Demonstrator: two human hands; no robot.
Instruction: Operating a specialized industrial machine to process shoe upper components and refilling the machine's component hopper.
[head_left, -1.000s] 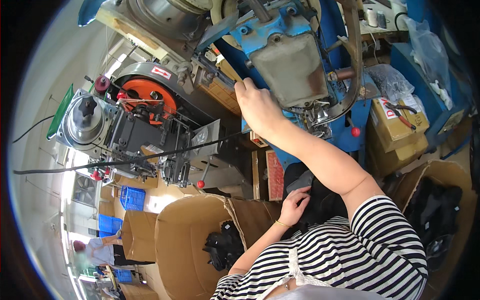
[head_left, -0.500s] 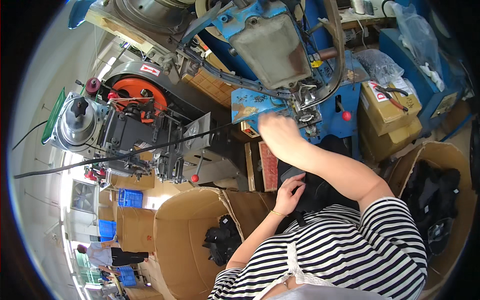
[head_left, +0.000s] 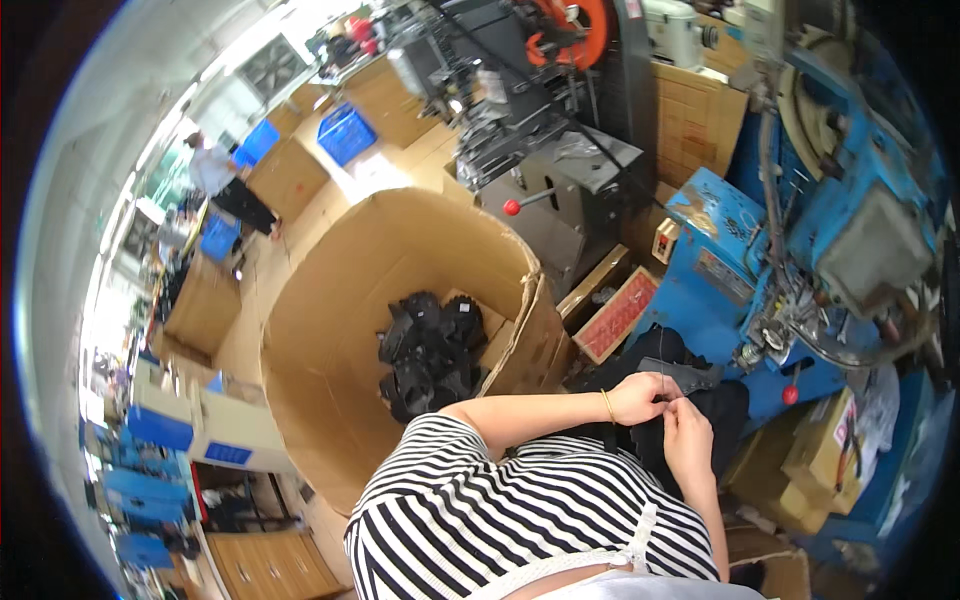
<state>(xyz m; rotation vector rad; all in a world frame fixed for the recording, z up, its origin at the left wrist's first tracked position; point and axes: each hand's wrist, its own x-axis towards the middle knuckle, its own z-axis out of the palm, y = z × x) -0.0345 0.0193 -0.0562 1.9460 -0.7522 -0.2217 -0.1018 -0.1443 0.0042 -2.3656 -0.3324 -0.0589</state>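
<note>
your left hand [head_left: 638, 397] and right hand [head_left: 688, 437] meet fingertip to fingertip, both pinched on a black fabric piece [head_left: 690, 378] before the blue press machine [head_left: 790, 250]. black parts [head_left: 430, 350] lie in the cardboard box [head_left: 330, 300] at your left.

1. Bright daylight floods in from about ten o'clock, washing the floor near the blue crates [head_left: 345, 130] almost white.
2. Toward three o'clock the blue machine [head_left: 850, 220] sits dimmer, with soft shadows.
3. Fisheye bending curves straight edges; a black rim surrounds the circle.
4. The centre is sharp, the edges smeared.
</note>
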